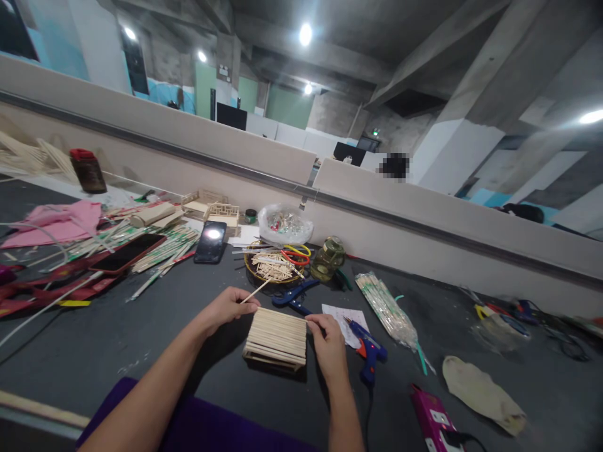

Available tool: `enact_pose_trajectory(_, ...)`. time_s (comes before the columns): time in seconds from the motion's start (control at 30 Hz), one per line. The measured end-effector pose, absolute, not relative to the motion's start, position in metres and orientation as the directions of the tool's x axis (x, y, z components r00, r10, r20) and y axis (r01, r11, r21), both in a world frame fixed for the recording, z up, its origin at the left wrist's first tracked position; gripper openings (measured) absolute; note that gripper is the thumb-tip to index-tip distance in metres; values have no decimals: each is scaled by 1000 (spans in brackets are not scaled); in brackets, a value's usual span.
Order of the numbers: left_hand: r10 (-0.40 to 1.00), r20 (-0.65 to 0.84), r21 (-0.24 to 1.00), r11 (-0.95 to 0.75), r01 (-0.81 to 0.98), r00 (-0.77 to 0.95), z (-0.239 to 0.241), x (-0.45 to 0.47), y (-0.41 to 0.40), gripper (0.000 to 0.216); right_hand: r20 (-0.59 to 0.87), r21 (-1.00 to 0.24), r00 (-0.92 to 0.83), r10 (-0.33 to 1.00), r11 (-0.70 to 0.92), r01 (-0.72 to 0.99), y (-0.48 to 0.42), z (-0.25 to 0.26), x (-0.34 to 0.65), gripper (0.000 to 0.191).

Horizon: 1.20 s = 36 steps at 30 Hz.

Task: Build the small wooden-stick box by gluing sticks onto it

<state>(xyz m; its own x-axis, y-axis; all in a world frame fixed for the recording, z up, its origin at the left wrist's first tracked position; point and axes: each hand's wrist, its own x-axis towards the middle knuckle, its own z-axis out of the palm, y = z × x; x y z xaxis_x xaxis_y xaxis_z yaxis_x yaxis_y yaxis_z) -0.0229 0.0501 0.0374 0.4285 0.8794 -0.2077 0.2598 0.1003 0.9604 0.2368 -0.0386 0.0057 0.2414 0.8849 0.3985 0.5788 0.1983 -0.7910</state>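
Observation:
A small box-like model [277,333] made of pale wooden sticks laid side by side stands on the dark table, its low front side partly open beneath the top. My left hand [232,307] is closed, pinching a thin wooden stick [257,290] that points up and to the right, behind the model's far left corner. At the far right corner, the thumb and bent fingers of my right hand [325,336] grip the model's edge. Just beyond lies a round basket [249,269] with short cut sticks [273,265] in it.
Right of my right hand a blue glue gun [370,351] lies on white paper [336,312]. Blue-handled cutters [294,295] and a glass jar [328,258] are near the basket. Bagged sticks [386,307], a magenta power strip [433,417] and phones [210,242] also lie around.

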Motion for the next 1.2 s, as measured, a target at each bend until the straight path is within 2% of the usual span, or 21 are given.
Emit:
enact_pose_trajectory(0.3, 883, -169, 968, 64, 244, 438, 35, -23, 52, 43, 391, -786, 232, 891, 191, 588, -39, 7, 236, 18)
enact_pose_trajectory(1.2, 885, -191, 960, 79, 268, 424, 38, -23, 51, 40, 377, -752, 207, 903, 168, 637, -41, 7, 236, 20)
